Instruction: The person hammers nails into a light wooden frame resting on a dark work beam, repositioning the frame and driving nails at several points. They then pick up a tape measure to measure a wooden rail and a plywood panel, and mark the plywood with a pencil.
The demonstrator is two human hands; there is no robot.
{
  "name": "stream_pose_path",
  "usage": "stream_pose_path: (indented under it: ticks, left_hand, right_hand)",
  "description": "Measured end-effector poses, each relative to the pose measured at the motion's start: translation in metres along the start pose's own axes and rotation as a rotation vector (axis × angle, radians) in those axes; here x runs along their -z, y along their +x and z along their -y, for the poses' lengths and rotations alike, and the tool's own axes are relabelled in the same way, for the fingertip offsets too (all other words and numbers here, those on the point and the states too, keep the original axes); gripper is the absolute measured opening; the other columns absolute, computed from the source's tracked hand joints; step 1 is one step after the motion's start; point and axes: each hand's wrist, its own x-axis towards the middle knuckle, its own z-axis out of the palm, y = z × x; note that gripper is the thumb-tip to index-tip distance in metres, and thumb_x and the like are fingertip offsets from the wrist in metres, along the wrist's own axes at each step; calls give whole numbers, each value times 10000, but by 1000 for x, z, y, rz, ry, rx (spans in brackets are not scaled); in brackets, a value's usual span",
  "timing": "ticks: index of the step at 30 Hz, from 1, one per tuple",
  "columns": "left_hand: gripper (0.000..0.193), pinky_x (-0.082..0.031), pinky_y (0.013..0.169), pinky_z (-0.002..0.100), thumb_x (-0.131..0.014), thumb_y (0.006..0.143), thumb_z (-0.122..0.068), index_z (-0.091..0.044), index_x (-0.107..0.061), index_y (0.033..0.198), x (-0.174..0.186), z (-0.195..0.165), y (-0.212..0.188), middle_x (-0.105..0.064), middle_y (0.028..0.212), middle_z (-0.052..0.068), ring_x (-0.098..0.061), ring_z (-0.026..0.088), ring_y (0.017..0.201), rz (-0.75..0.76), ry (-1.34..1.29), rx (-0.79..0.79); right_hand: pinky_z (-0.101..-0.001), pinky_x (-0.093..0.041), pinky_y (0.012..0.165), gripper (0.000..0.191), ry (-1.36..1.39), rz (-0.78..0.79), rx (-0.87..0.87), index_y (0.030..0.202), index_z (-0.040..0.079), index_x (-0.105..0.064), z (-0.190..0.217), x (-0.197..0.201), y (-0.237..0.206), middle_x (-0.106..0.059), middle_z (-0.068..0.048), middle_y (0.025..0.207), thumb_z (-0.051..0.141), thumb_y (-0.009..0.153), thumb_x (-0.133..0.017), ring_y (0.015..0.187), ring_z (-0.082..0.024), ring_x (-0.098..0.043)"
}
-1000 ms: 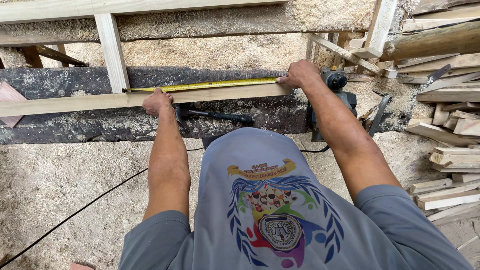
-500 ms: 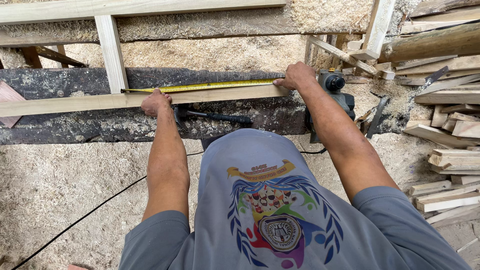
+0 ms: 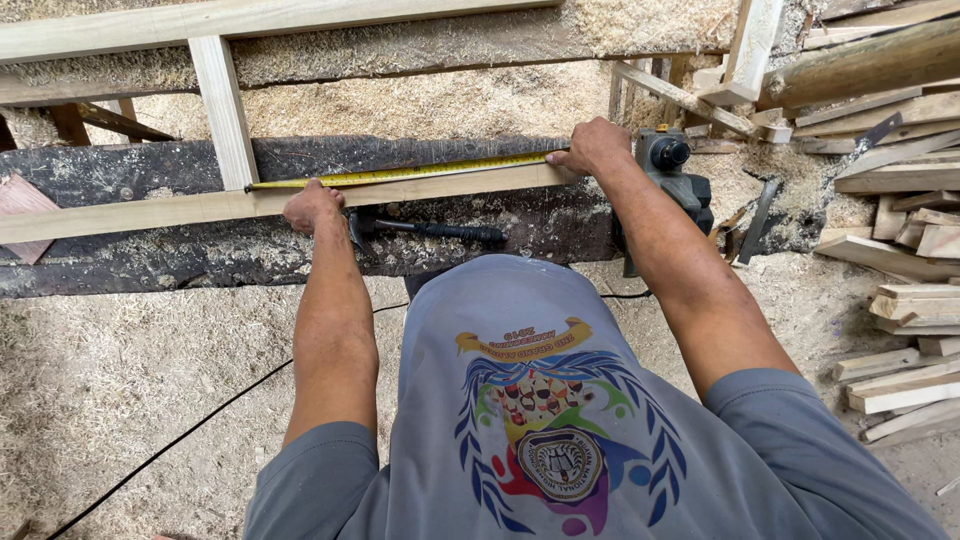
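Observation:
A yellow measuring tape [image 3: 400,173] lies stretched along a long pale wooden batten [image 3: 150,207] that rests on a dark, sawdust-covered workbench [image 3: 150,255]. My left hand [image 3: 312,207] presses on the batten near the tape's left end, fingers curled; whether it holds a pencil I cannot tell. My right hand [image 3: 592,147] is closed over the tape's case at the batten's right end. A black-handled hammer [image 3: 430,231] lies on the bench just right of my left hand.
A pale wooden frame [image 3: 222,105] stands behind the bench. A dark power tool [image 3: 676,178] sits at the bench's right end. Stacked offcuts [image 3: 905,300] fill the right side. Sawdust covers the floor, and a black cable [image 3: 170,445] crosses it.
Both hands keep their places on the batten and the tape; only the camera has shifted slightly.

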Motion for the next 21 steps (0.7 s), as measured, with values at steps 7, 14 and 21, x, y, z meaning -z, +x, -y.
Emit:
stream_pose_path:
  ticks: [7,14,21]
  left_hand:
    - [103,-536,404,280,-662,941,-22,41,-594,897,-17,30,-18,-666,728,144,-627,168,522,488,-180,-158]
    - [118,-622,710,306,-643,996,-157,-41,-662,984,-29,124,-151,-689,869,48,-679,129,770,1433,258,-323]
    - [165,-592,734,277,-652,1020,-170,-24,-672,947,72,267,-276,-676,857,29,-659,104,778,2083,720,-197]
  right_hand:
    - [-496,-509,1011,683,357,-56,167,1285,86,-676,-47,-61,-42,-716,-232,1200,647,898,-635,1148,-418,-657]
    - [-468,-484,967,752,1021,-86,-11,1360,136,-557,-5,-193,-165,-625,-171,1300,627,811,-712,1177,-352,-614]
    - [-448,-522,935,624,1568,-416,-456,1316,133,-621,85,-359,-323,-699,-159,1217,577,880,-667,1110,-311,-676]
